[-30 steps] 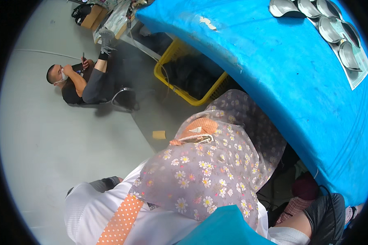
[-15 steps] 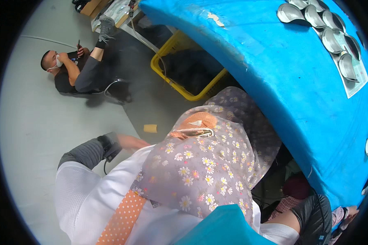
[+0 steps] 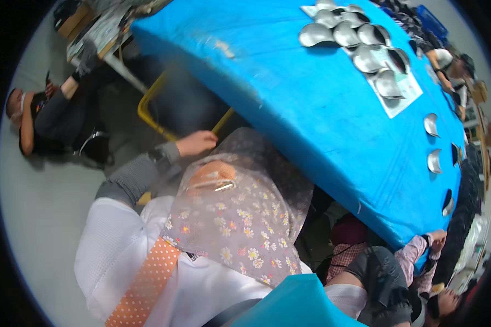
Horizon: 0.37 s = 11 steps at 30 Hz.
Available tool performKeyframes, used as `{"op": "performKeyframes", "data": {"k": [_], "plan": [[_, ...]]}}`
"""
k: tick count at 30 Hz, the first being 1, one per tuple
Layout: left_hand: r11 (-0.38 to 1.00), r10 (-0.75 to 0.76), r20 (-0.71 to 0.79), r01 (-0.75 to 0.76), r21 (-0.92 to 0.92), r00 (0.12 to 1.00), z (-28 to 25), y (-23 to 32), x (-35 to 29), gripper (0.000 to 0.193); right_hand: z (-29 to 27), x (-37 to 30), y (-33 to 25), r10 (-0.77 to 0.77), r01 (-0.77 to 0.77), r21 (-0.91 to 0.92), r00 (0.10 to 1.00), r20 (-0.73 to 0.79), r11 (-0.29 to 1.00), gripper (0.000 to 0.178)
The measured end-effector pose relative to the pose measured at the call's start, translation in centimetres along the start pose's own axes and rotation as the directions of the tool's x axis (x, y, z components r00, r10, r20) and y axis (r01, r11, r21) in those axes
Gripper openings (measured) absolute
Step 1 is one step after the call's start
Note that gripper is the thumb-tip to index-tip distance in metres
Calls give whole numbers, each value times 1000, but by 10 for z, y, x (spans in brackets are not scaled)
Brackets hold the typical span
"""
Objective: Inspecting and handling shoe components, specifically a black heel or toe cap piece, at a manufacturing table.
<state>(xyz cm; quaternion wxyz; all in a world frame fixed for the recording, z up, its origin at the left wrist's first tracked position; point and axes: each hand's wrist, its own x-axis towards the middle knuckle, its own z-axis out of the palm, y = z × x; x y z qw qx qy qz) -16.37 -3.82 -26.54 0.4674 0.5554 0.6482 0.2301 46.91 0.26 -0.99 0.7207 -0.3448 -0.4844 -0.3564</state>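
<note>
My left hand [image 3: 198,143] is stretched out beside the yellow basket [image 3: 145,111], just beyond the flowered apron [image 3: 234,218] I wear. Its fingers look loosely extended, slightly blurred, with nothing visible in them. A grey sleeve and a dark wrist strap cover that forearm. My right arm [image 3: 373,278], in a dark sleeve, hangs at the lower right; its hand is out of sight. On the blue-covered table [image 3: 289,103] in front lie several silvery cup-shaped pieces [image 3: 346,35], some resting on a white printed sheet [image 3: 398,111].
A seated person [image 3: 43,117] is at the far left. At the lower right, a co-worker's hands [image 3: 436,238] in pink sleeves rest at the table's edge. Another person [image 3: 450,71] leans in at the far right. Single silvery pieces [image 3: 433,162] lie along the table's right side.
My view has swung to the right, bringing more of the table and the co-workers into sight. My left hand has come up from beside the apron towards the yellow basket.
</note>
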Motion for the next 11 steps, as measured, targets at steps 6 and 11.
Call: {"op": "performKeyframes", "data": {"k": [6,11], "plan": [[982,-110,-83,95,-165,990,46,-14,8,32,42,-50,-105,-139,200,501,978,-157,842,36],[972,112,-10,-107,208,994,35,-113,28,34,31,-212,-117,676,-879,-223,141,723,422,14]]}}
